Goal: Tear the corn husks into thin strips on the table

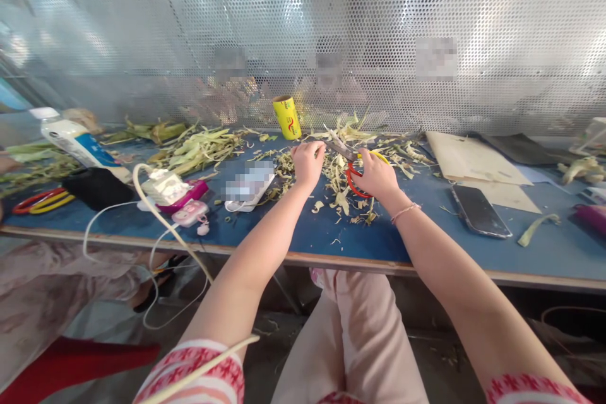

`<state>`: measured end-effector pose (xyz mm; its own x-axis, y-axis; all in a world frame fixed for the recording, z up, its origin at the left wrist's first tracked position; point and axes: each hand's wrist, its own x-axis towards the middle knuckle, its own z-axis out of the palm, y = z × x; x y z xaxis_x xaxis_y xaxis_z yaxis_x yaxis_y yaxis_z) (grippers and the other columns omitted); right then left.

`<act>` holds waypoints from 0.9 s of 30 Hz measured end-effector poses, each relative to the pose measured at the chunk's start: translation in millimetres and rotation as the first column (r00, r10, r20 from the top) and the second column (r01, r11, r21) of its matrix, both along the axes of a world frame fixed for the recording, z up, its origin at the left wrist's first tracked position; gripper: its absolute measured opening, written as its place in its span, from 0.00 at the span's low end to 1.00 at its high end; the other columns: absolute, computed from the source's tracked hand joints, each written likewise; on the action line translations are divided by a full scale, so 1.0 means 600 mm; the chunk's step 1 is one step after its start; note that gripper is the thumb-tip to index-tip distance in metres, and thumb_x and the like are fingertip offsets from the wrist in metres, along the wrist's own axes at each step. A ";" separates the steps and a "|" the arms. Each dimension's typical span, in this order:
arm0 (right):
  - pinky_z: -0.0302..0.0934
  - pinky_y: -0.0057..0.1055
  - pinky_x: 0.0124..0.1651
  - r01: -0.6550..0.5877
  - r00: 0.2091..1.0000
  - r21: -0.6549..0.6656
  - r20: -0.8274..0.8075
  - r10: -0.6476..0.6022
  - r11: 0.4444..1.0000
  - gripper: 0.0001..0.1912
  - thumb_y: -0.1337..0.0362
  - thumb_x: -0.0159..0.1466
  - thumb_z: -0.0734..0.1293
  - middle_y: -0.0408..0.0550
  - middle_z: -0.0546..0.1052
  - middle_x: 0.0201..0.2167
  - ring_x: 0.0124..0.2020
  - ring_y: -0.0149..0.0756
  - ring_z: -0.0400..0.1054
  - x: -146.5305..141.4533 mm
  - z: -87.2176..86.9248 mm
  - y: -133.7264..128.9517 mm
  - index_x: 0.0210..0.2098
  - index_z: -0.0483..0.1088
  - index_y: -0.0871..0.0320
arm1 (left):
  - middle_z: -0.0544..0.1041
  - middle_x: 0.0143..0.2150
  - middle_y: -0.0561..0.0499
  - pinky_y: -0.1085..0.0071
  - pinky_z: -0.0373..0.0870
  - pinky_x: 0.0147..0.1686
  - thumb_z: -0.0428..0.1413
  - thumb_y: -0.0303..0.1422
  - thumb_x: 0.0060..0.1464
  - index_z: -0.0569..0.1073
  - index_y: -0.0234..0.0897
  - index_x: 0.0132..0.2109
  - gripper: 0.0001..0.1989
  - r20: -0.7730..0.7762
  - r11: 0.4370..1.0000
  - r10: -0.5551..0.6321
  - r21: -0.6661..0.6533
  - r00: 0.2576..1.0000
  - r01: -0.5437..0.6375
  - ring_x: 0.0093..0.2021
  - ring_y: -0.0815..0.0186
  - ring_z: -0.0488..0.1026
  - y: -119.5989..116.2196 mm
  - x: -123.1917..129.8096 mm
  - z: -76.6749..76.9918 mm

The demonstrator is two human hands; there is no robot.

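On the left of the blue desk [331, 245], a white-capped bottle [78, 139] stands behind a black pouch [97, 188], with a pale charger [165, 186] and a heap of green-yellow husks [201, 150] to their right. Near the middle, beyond which a yellow tube [286, 118] stands, the left grip [308, 163] curls beside the scissors' blades, though whether it pinches anything I cannot tell; the scissors [348, 151] lie above pale plant scraps [341, 201], their red and yellow handles grasped by the right grip [379, 175]. Farther right, a dark phone [480, 210] rests near a tan sheet [473, 158].
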<state>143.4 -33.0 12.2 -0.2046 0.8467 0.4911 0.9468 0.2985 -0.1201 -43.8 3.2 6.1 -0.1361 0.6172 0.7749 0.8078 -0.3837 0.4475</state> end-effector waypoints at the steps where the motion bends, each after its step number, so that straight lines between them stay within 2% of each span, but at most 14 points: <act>1: 0.64 0.40 0.44 -0.002 1.000 -0.001 -0.001 0.002 1.000 0.32 0.50 0.62 0.61 0.60 0.73 0.52 0.46 0.51 0.71 0.001 0.001 -0.001 0.61 0.57 0.59 | 0.81 0.39 0.47 0.62 0.61 0.51 0.53 0.32 0.59 0.76 0.41 0.38 0.07 -0.008 1.000 -0.003 0.002 1.000 0.003 0.43 0.59 0.75 0.000 0.000 0.000; 8: 0.63 0.40 0.43 0.000 1.000 -0.018 0.014 0.000 1.000 0.32 0.49 0.62 0.61 0.60 0.73 0.51 0.44 0.51 0.71 -0.002 0.001 -0.001 0.61 0.57 0.59 | 0.80 0.38 0.48 0.63 0.61 0.50 0.54 0.32 0.58 0.73 0.40 0.36 0.04 0.017 1.000 -0.006 0.013 1.000 0.006 0.42 0.61 0.75 0.005 0.000 -0.004; 18: 0.63 0.37 0.39 0.034 0.998 -0.017 0.047 -0.033 0.999 0.30 0.48 0.62 0.62 0.57 0.75 0.47 0.42 0.48 0.71 0.005 0.004 0.004 0.59 0.60 0.56 | 0.79 0.38 0.47 0.60 0.57 0.54 0.52 0.36 0.60 0.75 0.40 0.38 0.08 0.042 0.999 -0.036 -0.027 0.998 0.037 0.45 0.59 0.74 -0.006 0.001 0.003; 27: 0.60 0.34 0.36 0.035 0.993 0.035 0.109 -0.039 0.999 0.22 0.51 0.64 0.62 0.53 0.76 0.45 0.39 0.45 0.71 0.003 0.014 -0.007 0.54 0.65 0.54 | 0.78 0.34 0.49 0.60 0.56 0.53 0.51 0.36 0.60 0.74 0.42 0.35 0.09 -0.002 1.000 0.006 -0.006 1.000 -0.006 0.43 0.60 0.74 0.000 -0.002 -0.001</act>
